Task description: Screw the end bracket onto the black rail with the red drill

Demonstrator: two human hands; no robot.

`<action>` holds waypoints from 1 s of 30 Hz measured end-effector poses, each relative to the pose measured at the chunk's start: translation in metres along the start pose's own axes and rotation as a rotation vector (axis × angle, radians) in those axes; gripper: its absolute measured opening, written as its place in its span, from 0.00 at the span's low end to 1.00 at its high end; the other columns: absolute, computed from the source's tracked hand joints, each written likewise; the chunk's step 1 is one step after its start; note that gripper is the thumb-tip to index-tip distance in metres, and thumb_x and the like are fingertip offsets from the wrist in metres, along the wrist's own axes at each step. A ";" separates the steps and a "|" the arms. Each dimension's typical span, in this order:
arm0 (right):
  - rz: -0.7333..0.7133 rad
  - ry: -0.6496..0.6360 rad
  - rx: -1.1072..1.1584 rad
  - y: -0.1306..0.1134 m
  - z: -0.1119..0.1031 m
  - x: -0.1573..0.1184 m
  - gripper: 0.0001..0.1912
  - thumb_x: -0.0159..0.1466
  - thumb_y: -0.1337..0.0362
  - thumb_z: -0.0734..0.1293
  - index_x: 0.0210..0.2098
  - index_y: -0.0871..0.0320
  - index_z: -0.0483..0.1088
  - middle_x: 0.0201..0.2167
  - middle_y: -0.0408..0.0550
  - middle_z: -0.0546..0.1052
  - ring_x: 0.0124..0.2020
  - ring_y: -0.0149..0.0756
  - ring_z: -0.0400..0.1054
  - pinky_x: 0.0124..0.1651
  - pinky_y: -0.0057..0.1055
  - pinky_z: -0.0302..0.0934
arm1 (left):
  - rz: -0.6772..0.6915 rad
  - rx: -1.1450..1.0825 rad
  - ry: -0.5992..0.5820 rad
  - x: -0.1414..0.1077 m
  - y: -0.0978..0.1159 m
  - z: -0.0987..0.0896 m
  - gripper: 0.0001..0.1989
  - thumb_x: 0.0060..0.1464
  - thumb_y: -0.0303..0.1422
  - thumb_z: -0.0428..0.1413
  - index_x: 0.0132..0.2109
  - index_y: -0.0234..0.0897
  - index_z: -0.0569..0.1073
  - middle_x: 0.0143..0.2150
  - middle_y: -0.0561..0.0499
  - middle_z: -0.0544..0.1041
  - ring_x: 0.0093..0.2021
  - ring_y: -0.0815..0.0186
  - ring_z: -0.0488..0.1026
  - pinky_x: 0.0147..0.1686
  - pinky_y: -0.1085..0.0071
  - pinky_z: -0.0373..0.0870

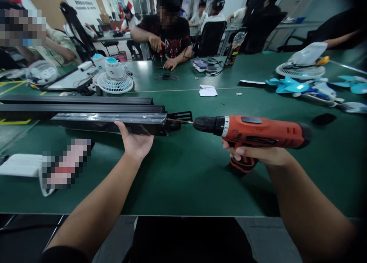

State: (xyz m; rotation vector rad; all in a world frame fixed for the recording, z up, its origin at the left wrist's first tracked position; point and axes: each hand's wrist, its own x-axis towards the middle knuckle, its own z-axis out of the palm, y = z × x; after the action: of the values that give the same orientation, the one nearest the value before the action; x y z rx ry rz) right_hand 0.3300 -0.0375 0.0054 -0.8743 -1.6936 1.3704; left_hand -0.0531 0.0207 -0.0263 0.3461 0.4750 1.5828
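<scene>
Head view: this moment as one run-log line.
left hand: holding black bar | right hand: gripping red drill | bit: pointing at bar's end, contact unclear | behind: two more bars

The drill [269, 133] looks matt plastic, the black beam [109, 118] glossy.

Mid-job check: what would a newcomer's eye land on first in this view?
Probably the orange-red drill right of centre, gripped in the right hand with its chuck facing left. Next, just left of centre, the long black bar, held near its right end by the left hand. Beyond, bright blue fan blades stand out against the green table at the far right.
</scene>
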 end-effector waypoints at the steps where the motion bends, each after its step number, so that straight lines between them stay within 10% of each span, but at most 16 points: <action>1: 0.010 -0.002 0.000 0.000 0.000 0.000 0.12 0.69 0.52 0.85 0.46 0.52 0.89 0.30 0.46 0.84 0.25 0.33 0.78 0.28 0.26 0.79 | 0.006 0.010 0.005 0.000 0.000 0.000 0.42 0.71 0.71 0.52 0.75 0.49 0.78 0.67 0.47 0.88 0.73 0.51 0.81 0.69 0.58 0.80; 30: -0.069 0.043 0.044 -0.003 0.006 0.000 0.11 0.67 0.59 0.85 0.49 0.51 0.90 0.40 0.49 0.90 0.25 0.32 0.80 0.28 0.26 0.80 | -0.002 0.029 -0.016 -0.002 0.001 0.000 0.44 0.70 0.72 0.52 0.78 0.51 0.75 0.67 0.47 0.88 0.74 0.52 0.80 0.72 0.58 0.78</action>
State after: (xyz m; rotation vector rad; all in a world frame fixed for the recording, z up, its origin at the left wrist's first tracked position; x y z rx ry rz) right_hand 0.3249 -0.0410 0.0075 -0.8070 -1.6398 1.3288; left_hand -0.0539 0.0191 -0.0261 0.3806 0.4859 1.5717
